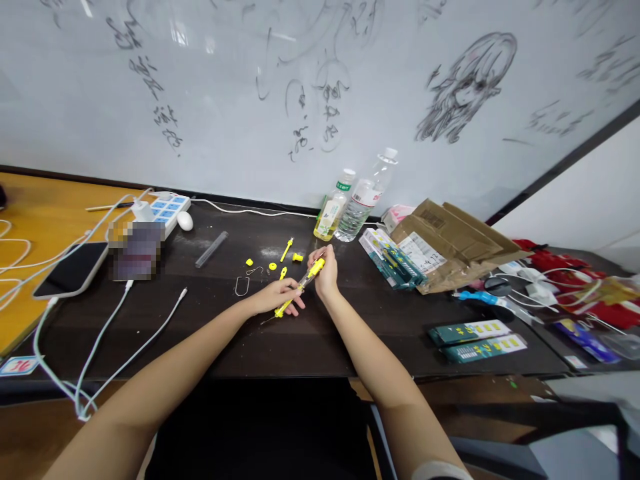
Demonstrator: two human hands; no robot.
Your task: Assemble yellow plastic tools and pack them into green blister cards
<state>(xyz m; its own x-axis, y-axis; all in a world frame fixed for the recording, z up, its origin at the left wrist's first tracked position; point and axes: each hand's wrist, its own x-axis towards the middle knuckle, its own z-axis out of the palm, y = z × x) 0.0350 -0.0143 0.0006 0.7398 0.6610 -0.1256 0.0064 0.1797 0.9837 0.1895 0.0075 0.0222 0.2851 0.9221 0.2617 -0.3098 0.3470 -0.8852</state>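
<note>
A slim yellow and clear tool (303, 281) is held between my hands over the dark table, slanting from lower left to upper right. My left hand (276, 297) grips its lower part, with some fingers spread beneath it. The fingers of my right hand (326, 270) are closed round its upper yellow end. Just beyond my hands lie small yellow parts: a stick-like piece (287, 249), a ring (273, 267), a spool-shaped piece (297, 257) and a small cap (249, 263). A bent metal wire loop (242, 287) rests left of them, and farther left lies a clear tube (211, 249).
Two bottles, one with yellow liquid (327, 217) and one clear (356, 212), stand by the whiteboard. Packets (393, 257) and a cardboard package (450, 240) lie to the right. A phone (73, 269), cables and a power strip (170, 210) are at left.
</note>
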